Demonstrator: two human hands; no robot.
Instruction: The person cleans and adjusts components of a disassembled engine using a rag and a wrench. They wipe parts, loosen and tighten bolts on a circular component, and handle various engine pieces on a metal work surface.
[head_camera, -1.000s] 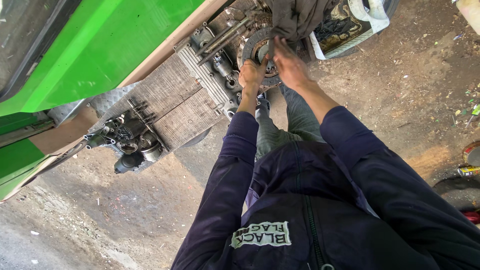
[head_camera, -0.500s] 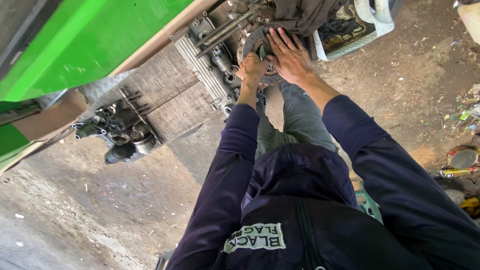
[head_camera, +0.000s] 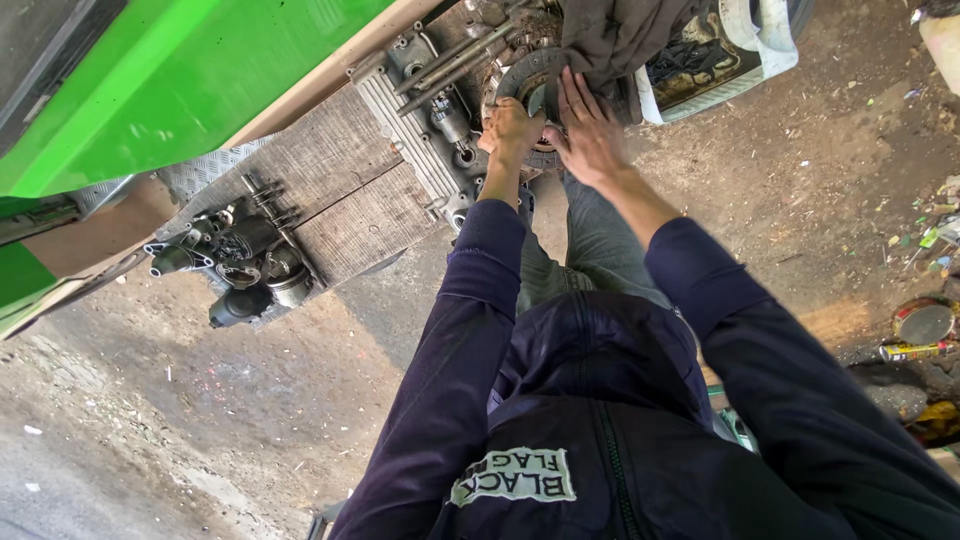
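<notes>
Fingers (head_camera: 580, 100) of my right hand (head_camera: 592, 140) lie spread flat and open on the disc (head_camera: 515, 80), gripping nothing that I can see. My left hand (head_camera: 512, 128) is curled into a loose fist against the disc's lower edge; I cannot tell whether it holds anything inside.

I see one disc: round, dark grey metal, greasy, with a ribbed rim, sitting at the top of the view on the engine block (head_camera: 430, 130). A brown rag (head_camera: 620, 35) hangs over its upper right side.

Counting outward: two hands, one disc, one rag, two long rods (head_camera: 455, 60) lying side by side on the block just left of the disc, and one cluster of dark metal parts (head_camera: 235, 265) well apart to the left on a grey ribbed plate (head_camera: 340, 190). One white tub (head_camera: 730, 60) stands just right of the rag.

Both my arms reach straight forward in dark blue sleeves (head_camera: 460, 340), left wrist bent slightly down, right forearm bare from the cuff. A green vehicle panel (head_camera: 180, 80) fills the upper left above dirt ground (head_camera: 820, 200).
</notes>
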